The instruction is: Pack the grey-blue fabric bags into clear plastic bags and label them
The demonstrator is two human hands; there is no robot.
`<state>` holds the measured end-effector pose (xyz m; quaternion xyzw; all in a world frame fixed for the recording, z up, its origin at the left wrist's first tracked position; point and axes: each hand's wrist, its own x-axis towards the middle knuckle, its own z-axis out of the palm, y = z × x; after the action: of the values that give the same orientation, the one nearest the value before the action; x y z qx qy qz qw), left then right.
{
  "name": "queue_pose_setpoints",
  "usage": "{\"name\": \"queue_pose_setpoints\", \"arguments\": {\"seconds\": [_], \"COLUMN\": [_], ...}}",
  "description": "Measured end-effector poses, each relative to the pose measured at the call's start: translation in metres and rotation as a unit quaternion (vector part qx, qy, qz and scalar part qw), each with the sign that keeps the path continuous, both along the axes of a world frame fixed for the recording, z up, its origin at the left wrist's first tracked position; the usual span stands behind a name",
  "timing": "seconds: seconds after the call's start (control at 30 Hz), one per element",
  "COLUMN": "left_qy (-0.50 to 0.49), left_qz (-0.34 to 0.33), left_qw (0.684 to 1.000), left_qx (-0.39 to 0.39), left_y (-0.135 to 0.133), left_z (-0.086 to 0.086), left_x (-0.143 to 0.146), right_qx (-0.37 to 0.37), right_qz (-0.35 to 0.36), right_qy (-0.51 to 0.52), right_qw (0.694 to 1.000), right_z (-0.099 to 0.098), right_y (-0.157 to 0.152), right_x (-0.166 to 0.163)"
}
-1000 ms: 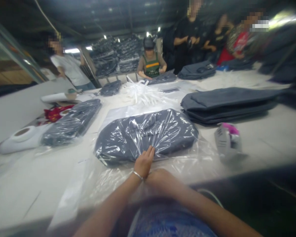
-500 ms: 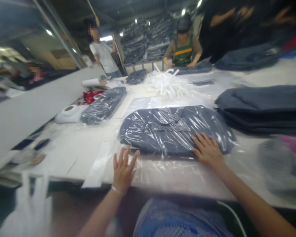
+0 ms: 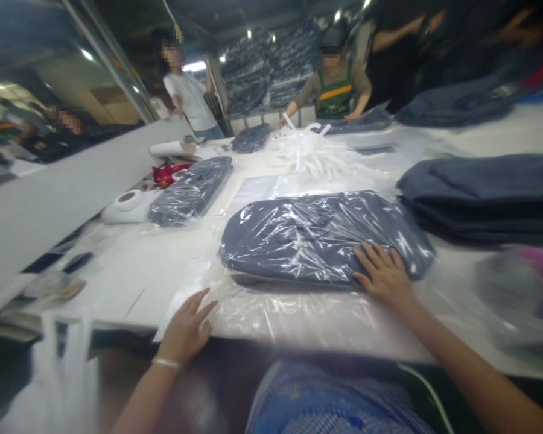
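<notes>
A folded dark blue garment in a clear plastic bag [image 3: 298, 235] lies flat in front of me. My right hand [image 3: 384, 274] rests on the bag's near right part, fingers spread and palm down. My left hand [image 3: 190, 322] is at the table's near edge, to the left of the garment and apart from it. Its fingers are stretched out with nothing seen in them, over or beside a white strip [image 3: 165, 322]; contact I cannot tell. The bag's loose clear plastic [image 3: 294, 319] spreads along the near edge between my hands.
Another bagged garment [image 3: 192, 193] lies to the left beside a white roll [image 3: 127, 202]. A heap of white strips [image 3: 303, 147] sits behind, with a co-worker [image 3: 337, 90] reaching toward it. Stacked dark cloth [image 3: 489, 199] stands right. White strips [image 3: 67, 367] hang at the lower left.
My left hand has moved left and toward me, away from the bagged garment. My right hand stays on the bag. The co-worker across the table has stretched an arm toward the white strips.
</notes>
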<state>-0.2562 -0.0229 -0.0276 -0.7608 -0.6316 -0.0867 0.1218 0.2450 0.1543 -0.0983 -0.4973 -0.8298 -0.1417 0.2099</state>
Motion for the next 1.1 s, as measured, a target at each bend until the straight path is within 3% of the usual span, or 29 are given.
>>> {"name": "queue_pose_setpoints", "arguments": {"seconds": [0.13, 0.2, 0.27, 0.33, 0.43, 0.53, 0.7, 0.83, 0.97, 1.1], "left_qy": [-0.062, -0.070, -0.042, -0.014, 0.000, 0.001, -0.011, -0.021, -0.026, -0.029], "left_qz": [-0.045, -0.099, -0.133, -0.122, -0.100, -0.099, -0.106, -0.109, -0.115, -0.123], "left_qw": [0.992, 0.986, 0.988, 0.992, 0.995, 0.995, 0.994, 0.994, 0.993, 0.992], "left_qx": [0.103, 0.111, 0.070, 0.025, -0.024, -0.022, 0.006, 0.017, 0.013, 0.006], "left_y": [0.023, 0.049, 0.079, 0.105, 0.125, 0.128, 0.124, 0.125, 0.129, 0.133], "left_z": [0.052, 0.060, 0.049, 0.024, -0.018, -0.040, -0.042, -0.044, -0.047, -0.048], "left_x": [0.056, 0.089, 0.115, 0.127, 0.122, 0.111, 0.108, 0.107, 0.102, 0.097], "right_qx": [-0.003, -0.007, -0.014, -0.024, -0.031, -0.022, -0.027, 0.014, 0.059, 0.015], "right_qz": [-0.004, -0.006, 0.000, 0.022, 0.063, 0.080, 0.073, -0.044, -0.214, -0.282], "right_qy": [-0.013, -0.016, -0.016, -0.019, -0.023, -0.016, -0.019, 0.067, 0.211, 0.318], "right_qw": [1.000, 1.000, 1.000, 0.999, 0.997, 0.996, 0.997, 0.997, 0.952, 0.905], "right_z": [0.007, 0.010, 0.013, 0.015, 0.015, 0.010, 0.000, 0.006, 0.015, 0.000], "right_y": [0.000, -0.001, -0.003, -0.006, -0.016, -0.036, -0.081, -0.120, -0.148, -0.142], "right_x": [-0.003, -0.003, -0.001, 0.003, 0.014, 0.027, 0.054, 0.080, 0.090, 0.082]}}
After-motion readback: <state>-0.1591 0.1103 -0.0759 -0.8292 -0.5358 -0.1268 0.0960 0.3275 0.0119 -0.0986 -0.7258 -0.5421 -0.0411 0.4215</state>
